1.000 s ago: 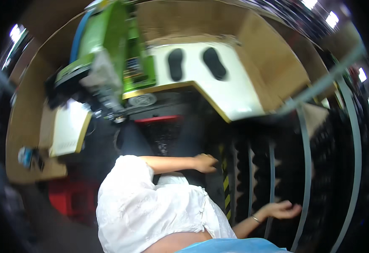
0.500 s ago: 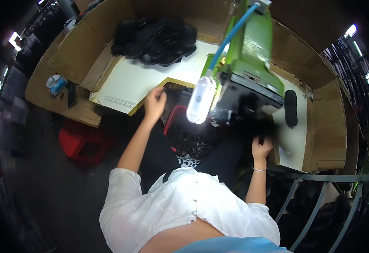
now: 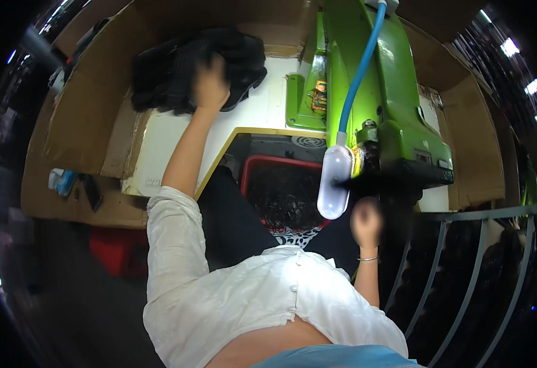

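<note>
Left hand [image 3: 210, 83]: reaching far forward, arm fully extended in a white sleeve [image 3: 173, 233], and resting on the pile of black pieces [image 3: 176, 67]. The fingers are blurring into the dark material; they seem to be curling down onto it, but whether they are pinching a piece cannot be told.

Pile of black pieces: lying at the far left corner of the white worktable [image 3: 250, 113], against the cardboard screen [image 3: 91, 116] that is standing around the table's edge.

Right hand [image 3: 366, 221]: hanging raised just below the front end of the green machine [image 3: 397, 104], apart from it and holding nothing visible. It is motion-blurred, so the set of its fingers cannot be told. A thin bangle [image 3: 367, 259] is sitting on the wrist.

Also present: a white lamp [image 3: 334, 184] on a blue hose [image 3: 357, 73], hanging off the machine's front; a red bin [image 3: 262, 168] of dark scraps standing under the table cut-out; a grey metal rack [image 3: 464, 257] curving at the right.
</note>
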Demonstrator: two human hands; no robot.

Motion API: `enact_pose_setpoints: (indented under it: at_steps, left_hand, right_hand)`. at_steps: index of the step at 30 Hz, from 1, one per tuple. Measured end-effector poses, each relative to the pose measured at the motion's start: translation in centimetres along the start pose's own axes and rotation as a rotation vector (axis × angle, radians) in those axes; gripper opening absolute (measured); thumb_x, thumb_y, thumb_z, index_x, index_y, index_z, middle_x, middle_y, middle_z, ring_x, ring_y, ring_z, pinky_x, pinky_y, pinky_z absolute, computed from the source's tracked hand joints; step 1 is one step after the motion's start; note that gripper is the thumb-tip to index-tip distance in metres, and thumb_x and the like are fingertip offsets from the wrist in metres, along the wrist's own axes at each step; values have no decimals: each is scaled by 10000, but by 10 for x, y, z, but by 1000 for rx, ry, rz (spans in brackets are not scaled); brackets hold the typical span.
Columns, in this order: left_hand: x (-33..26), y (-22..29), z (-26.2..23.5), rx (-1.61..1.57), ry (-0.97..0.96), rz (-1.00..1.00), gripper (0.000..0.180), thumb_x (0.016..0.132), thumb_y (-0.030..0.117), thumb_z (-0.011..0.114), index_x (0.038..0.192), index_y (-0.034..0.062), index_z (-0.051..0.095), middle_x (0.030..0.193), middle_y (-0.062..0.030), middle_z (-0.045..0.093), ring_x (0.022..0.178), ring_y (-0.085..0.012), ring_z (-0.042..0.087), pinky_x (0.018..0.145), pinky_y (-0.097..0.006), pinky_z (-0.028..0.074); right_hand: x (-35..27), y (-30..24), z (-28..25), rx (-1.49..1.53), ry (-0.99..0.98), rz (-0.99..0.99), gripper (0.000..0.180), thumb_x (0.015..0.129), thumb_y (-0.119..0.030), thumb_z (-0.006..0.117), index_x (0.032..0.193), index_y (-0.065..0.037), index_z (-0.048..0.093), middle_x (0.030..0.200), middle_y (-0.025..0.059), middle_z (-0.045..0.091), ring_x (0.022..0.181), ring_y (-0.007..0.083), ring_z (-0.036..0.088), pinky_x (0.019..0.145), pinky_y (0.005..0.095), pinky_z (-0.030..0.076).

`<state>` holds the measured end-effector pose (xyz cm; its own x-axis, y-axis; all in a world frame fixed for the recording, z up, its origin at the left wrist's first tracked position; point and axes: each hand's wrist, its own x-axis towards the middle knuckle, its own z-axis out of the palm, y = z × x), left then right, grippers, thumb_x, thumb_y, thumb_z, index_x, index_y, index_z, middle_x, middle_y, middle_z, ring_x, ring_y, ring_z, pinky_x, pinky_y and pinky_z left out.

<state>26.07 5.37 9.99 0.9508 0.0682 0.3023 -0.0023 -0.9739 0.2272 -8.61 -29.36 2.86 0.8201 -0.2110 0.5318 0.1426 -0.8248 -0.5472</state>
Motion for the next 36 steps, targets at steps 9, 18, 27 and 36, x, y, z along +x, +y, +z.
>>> enact_pose_setpoints:
  at_steps: [9,18,27,36]
  left_hand:
    - [-1,-22,-88,-262,-21,37,612,702,312,669,1273,195,480,1130,-144,593,1045,-314,569,883,-380,451]
    - [-217,-90,-95,-64,128,-220,612,668,112,733,1204,111,439,1177,-166,478,1081,-358,489,893,-409,420]
    - [-214,-94,-47,-29,190,-212,480,741,384,675,1057,74,490,1297,-188,427,1237,-342,374,1021,-553,229]
    - [-168,-135,-46,172,261,-188,389,726,208,651,1080,92,540,1081,-103,595,1017,-297,560,995,-502,300]
  right_hand:
    - [5,10,-11,-29,-51,16,67,768,-31,611,767,11,559,713,167,581,610,335,573,554,377,460]
    - [13,48,32,-196,-190,-130,165,772,-110,583,890,-11,641,901,190,627,891,362,578,802,435,444]
    - [32,25,59,-12,-385,-298,125,800,-86,590,870,12,629,860,162,641,806,334,603,737,394,459]
    - [7,37,26,143,-269,-30,70,793,-58,591,834,-3,603,778,146,614,657,328,592,587,357,471]
